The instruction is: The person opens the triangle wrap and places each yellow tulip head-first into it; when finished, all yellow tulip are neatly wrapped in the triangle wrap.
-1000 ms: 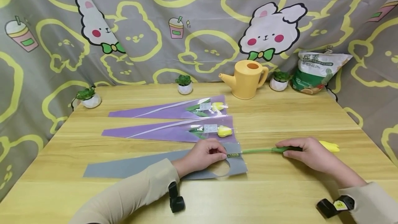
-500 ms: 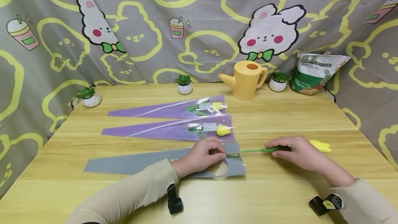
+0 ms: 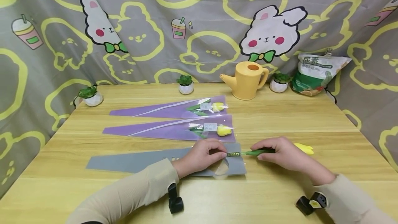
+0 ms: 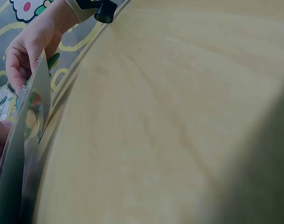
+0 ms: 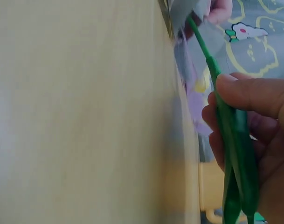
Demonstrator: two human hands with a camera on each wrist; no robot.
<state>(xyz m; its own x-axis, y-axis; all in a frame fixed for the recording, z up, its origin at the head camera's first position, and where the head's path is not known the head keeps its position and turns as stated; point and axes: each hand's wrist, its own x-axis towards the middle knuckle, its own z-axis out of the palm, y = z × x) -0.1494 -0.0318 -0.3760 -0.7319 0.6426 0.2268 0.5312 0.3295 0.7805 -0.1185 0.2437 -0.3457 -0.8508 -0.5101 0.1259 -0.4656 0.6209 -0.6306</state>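
In the head view my left hand (image 3: 202,155) pinches the top layer of a grey flower sleeve (image 3: 124,162) near its wide right end, beside a round cutout. My right hand (image 3: 284,153) grips a tulip with a green stem and leaves, its yellow bloom (image 3: 304,148) showing past the hand. The stem's tip is inside the sleeve's mouth. In the right wrist view, thumb and fingers close round the green leaves (image 5: 232,140), and the stem (image 5: 199,39) runs toward the sleeve. The left wrist view has the sleeve (image 4: 13,163) edge-on, with only part of the left hand visible.
Behind lie two purple sleeves (image 3: 155,110), each with a yellow tulip. A yellow watering can (image 3: 245,82), small potted succulents (image 3: 185,87) and a white-and-green bag (image 3: 318,75) stand along the back. A patterned curtain (image 3: 211,16) hangs behind the wooden table (image 3: 236,199).
My right hand has moved left with the tulip, and more of the stem has slid into the grey sleeve. The left hand stays at the sleeve's mouth.
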